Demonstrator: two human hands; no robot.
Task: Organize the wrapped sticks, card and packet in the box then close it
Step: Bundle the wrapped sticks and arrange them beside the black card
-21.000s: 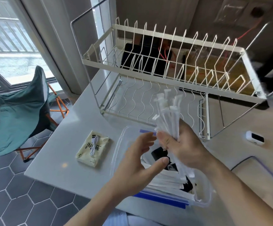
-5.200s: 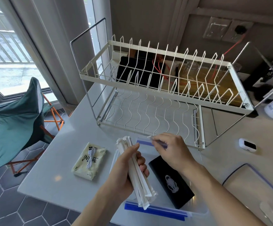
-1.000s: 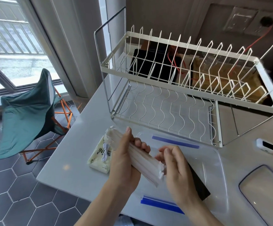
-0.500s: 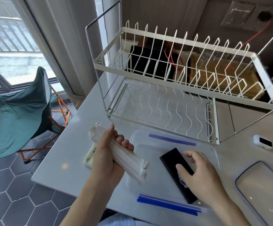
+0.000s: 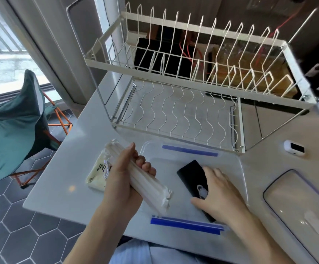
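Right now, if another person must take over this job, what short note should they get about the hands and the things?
Left hand grips the bundle of wrapped sticks, held above the box's left side.
Right hand lies flat on the black card inside the clear box.
The yellow packet lies on the table, left of the box.
The lid lies off, to the right.
Left: sticks and packet in, lid on.
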